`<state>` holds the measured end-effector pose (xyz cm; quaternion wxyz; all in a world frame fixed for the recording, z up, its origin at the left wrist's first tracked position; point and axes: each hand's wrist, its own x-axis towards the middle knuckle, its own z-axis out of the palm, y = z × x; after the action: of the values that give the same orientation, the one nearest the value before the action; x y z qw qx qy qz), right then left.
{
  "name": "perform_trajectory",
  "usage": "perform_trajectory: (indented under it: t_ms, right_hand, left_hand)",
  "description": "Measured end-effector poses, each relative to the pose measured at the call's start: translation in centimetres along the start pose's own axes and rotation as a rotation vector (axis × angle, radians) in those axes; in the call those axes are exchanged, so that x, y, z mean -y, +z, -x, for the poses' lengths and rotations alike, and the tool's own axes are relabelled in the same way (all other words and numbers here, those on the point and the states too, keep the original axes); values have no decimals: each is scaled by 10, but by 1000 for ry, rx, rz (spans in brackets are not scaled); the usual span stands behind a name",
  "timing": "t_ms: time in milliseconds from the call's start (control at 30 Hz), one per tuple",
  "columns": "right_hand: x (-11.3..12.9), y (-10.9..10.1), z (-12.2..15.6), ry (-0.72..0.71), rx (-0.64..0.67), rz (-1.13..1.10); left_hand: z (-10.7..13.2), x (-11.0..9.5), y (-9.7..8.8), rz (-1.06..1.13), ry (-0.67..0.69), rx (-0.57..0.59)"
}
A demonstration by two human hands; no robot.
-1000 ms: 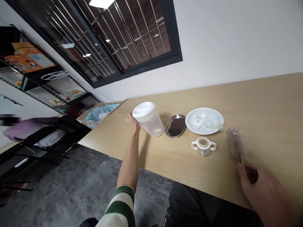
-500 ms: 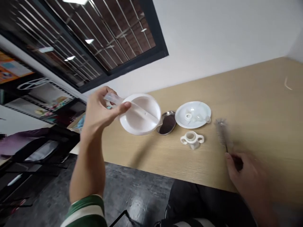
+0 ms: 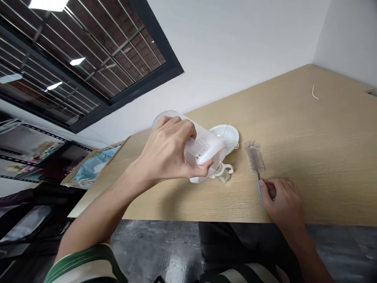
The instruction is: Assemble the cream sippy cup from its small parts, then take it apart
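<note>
My left hand point(image 3: 171, 151) grips a clear plastic jug with a white lid point(image 3: 203, 151), held tipped on its side above the table, lid end down over a small two-handled bottle point(image 3: 223, 172). A white plate point(image 3: 228, 134) lies just behind the jug, partly hidden by it. My right hand point(image 3: 281, 200) rests near the table's front edge, fingers closed on the blue handle of a bottle brush point(image 3: 255, 158) whose bristles lie on the wood pointing away from me.
The wooden table point(image 3: 309, 129) runs along a white wall into a corner at the right. A thin pale strip point(image 3: 314, 92) lies at the far right. A cardboard box point(image 3: 94, 167) sits off the table's left end, with shelving and a barred window beyond.
My left hand lifted the jug from the table's left, swung it right and tipped it over the two-handled bottle. My right hand closed on the brush handle. The view shifted right.
</note>
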<state>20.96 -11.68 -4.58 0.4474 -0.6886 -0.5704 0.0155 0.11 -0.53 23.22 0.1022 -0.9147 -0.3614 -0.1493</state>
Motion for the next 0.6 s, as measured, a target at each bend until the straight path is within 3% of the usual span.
perform_trajectory:
  t_ms: [133,367,600]
  right_hand:
    - [0,0,0,-31,-17,7]
    - [-3,1,0,-22,-9,-10]
    - [-3,-1,-1,-3,3,-29]
  left_hand:
    - [-3,-5,2,53,-56,18]
    - [2,0,10,-77,109,-1]
    - [13,8,3,-61,139,-84]
